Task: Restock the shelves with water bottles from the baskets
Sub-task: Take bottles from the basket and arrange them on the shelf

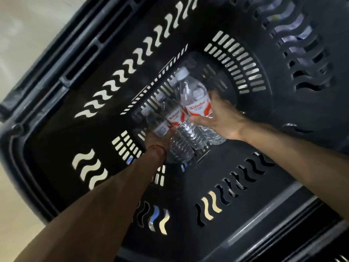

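Note:
I look down into a deep dark plastic basket (62, 114) with wavy slots in its walls. Three clear water bottles with white caps and red-and-white labels lie side by side on its slotted floor. My right hand (222, 118) grips the rightmost bottle (196, 97) around its labelled middle. My left hand (158, 138) holds the leftmost bottle (156, 121) from below; its fingers are mostly hidden under the bottle. The middle bottle (179, 120) lies between the two, touching both.
The basket's walls rise all round my forearms, with its thick rim (11, 140) at the left. A pale floor (22, 35) shows outside at the upper left. Through the upper right wall slots something bluish (294, 25) shows faintly.

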Demonstrator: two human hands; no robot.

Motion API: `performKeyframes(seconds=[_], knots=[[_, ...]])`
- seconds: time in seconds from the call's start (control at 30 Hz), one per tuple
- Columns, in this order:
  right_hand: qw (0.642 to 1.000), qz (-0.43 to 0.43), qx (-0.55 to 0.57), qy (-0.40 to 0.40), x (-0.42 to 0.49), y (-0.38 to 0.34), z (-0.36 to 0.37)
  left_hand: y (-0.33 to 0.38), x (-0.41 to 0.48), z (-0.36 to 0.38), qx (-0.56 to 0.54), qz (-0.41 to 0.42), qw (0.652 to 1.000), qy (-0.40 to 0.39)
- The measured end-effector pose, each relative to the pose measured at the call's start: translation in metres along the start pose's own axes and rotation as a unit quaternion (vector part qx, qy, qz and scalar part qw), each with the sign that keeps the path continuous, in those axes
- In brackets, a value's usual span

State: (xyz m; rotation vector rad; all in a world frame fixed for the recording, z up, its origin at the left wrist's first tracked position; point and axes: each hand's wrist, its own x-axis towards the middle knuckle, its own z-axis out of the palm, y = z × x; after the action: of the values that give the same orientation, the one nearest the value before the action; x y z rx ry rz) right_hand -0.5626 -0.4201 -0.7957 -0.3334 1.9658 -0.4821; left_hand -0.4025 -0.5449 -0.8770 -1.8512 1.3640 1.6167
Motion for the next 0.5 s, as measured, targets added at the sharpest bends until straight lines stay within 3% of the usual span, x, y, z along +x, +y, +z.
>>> performKeyframes(seconds=[0.1, 0.23, 0.5], knots=[[1.000, 0.001, -0.001, 0.004, -0.005, 0.000, 0.002, 0.004, -0.004, -0.009, 0.047, 0.032, 0.998, 0.007], [0.999, -0.003, 0.028, 0.029, -0.025, -0.006, 0.003, 0.014, -0.028, -0.033, 0.147, 0.092, 0.983, -0.066], [0.980, 0.035, 0.173, 0.093, -0.114, -0.048, -0.016, 0.072, -0.154, -0.076, 0.091, 0.144, 0.971, -0.171]])
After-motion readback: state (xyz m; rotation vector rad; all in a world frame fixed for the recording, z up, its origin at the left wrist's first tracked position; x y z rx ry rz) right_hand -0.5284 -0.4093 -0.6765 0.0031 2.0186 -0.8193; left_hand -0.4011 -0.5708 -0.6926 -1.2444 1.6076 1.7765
